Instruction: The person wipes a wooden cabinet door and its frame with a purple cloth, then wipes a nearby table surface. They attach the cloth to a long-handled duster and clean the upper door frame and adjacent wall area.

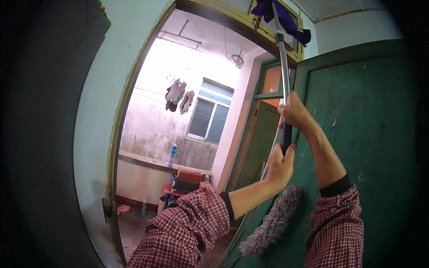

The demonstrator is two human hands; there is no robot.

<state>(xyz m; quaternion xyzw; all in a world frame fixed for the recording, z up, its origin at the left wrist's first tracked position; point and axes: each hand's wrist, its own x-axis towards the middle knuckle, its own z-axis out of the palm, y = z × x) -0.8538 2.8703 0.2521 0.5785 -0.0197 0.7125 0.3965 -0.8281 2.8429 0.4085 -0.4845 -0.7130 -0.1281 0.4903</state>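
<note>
Both my hands are closed around a telescopic metal pole (285, 67) with a dark grip. My right hand (295, 112) is higher, where the silver tube meets the grip. My left hand (281, 165) holds the grip's lower part. A dark purple cloth (290, 25) hangs over the pole's upper end, in front of the transom window (268, 25) above the doorway. Below my hands, a grey fluffy duster head (273, 221) slants in front of the green door; whether it joins the pole, I cannot tell.
An open green wooden door (362, 110) stands right of the doorway. Through the frame (129, 90) I see hanging socks (176, 93), a window (209, 117), a blue spray can (172, 155) on a ledge, a cluttered rack (187, 184) and a green can (144, 207) on the floor.
</note>
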